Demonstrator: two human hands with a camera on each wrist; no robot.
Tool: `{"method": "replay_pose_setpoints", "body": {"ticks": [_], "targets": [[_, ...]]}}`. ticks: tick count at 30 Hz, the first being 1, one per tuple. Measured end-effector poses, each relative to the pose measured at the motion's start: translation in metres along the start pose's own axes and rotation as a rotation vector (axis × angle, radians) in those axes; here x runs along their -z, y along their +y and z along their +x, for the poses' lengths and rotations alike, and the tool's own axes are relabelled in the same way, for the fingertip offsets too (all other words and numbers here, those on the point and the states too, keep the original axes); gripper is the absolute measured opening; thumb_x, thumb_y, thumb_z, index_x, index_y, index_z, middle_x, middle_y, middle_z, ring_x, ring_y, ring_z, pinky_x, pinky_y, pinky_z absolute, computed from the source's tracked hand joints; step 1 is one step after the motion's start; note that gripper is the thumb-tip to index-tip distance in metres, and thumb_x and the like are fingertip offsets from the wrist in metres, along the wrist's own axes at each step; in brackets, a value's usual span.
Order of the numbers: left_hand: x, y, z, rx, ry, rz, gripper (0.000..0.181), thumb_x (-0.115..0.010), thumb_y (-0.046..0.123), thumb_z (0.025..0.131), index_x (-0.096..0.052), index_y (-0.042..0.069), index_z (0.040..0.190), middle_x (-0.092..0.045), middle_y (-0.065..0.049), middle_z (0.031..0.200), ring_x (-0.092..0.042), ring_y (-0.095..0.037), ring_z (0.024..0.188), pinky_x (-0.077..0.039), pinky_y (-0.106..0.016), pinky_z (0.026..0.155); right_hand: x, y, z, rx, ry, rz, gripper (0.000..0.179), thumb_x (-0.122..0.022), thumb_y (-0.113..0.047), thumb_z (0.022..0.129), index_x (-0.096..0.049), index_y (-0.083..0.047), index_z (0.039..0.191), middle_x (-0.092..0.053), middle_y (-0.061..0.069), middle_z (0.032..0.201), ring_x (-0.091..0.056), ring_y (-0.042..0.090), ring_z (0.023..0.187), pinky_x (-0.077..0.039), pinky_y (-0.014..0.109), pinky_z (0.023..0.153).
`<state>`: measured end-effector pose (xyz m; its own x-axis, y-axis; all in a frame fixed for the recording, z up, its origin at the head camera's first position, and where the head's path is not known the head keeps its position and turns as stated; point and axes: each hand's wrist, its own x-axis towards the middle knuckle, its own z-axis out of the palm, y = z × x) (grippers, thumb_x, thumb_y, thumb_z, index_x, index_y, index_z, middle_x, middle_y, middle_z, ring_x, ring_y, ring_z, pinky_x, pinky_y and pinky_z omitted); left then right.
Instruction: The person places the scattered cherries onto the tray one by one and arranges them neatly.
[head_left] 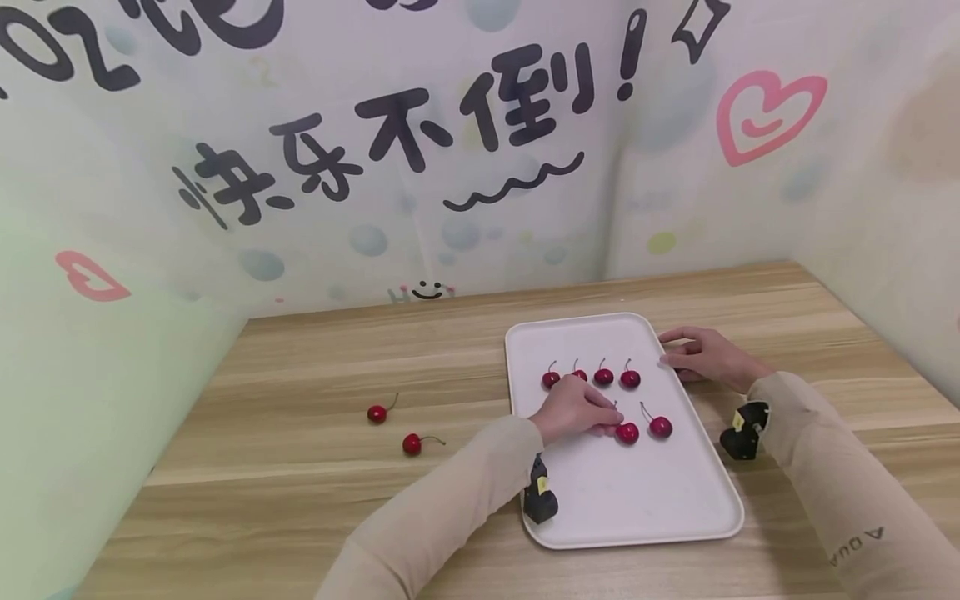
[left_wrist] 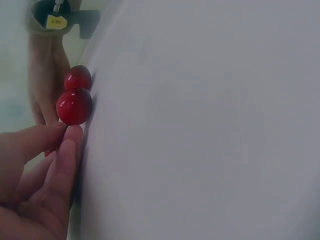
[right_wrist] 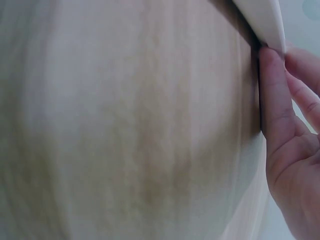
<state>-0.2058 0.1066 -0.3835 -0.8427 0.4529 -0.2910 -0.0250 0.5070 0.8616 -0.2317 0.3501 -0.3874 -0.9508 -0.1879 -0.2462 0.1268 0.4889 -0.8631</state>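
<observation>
A white rectangular tray (head_left: 622, 492) lies on the wooden table. My left hand (head_left: 573, 408) reaches over it, thumb and fingertips pinching the stem of a dark red cherry (head_left: 627, 433). In the left wrist view that cherry (left_wrist: 74, 107) hangs past the fingertips, with another cherry (left_wrist: 78, 76) behind it. Just right of the pinched one sits a second cherry (head_left: 661, 427), its stem pointing back. Behind my hand, several stemmed cherries (head_left: 603, 377) form a row, one partly hidden. My right hand (head_left: 708, 357) grips the tray's right rim (right_wrist: 272, 25) between thumb and fingers.
Two stemmed cherries lie on the table left of the tray, one farther back (head_left: 377, 414) and one nearer (head_left: 412, 444). A printed backdrop (head_left: 450, 242) rises behind the wooden table (head_left: 315, 383). Black wrist cameras sit at both sleeves.
</observation>
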Motion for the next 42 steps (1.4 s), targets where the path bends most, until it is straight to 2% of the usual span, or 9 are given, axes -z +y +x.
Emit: {"method": "replay_pose_setpoints", "body": {"ticks": [13,28,42], "targets": [[-0.0023,0.0036,-0.0016,-0.009,0.042,0.066,0.013,-0.072,0.015,0.074,-0.072,0.004,0.082,-0.06,0.0,0.053,-0.057,-0.009,0.049,-0.044,-0.014,0.056,-0.0005,0.0015,0.0001,0.011,0.008,0.01,0.053,-0.058,-0.017,0.086,-0.034,0.007,0.127,-0.052,0.027,0.108,-0.061,0.025,0.089,-0.048,0.034,0.076],[-0.0036,0.0053,-0.0034,0.008,0.035,-0.015,0.013,-0.07,0.01,0.075,-0.069,0.0,0.083,-0.061,-0.002,0.057,-0.059,-0.011,0.051,-0.048,-0.019,0.053,-0.0004,0.0002,-0.0003,0.024,0.006,0.02,0.052,-0.057,-0.015,0.087,-0.034,0.008,0.127,-0.052,0.029,0.11,-0.06,0.025,0.088,-0.049,0.034,0.075],[-0.0026,0.0064,-0.0038,-0.024,0.036,0.065,0.016,-0.07,0.012,0.075,-0.069,0.001,0.087,-0.061,-0.001,0.058,-0.057,-0.009,0.051,-0.046,-0.017,0.053,0.0003,0.002,0.0005,0.025,0.002,0.009,0.054,-0.058,-0.018,0.086,-0.035,0.008,0.127,-0.053,0.027,0.108,-0.061,0.024,0.088,-0.049,0.034,0.075]]}}
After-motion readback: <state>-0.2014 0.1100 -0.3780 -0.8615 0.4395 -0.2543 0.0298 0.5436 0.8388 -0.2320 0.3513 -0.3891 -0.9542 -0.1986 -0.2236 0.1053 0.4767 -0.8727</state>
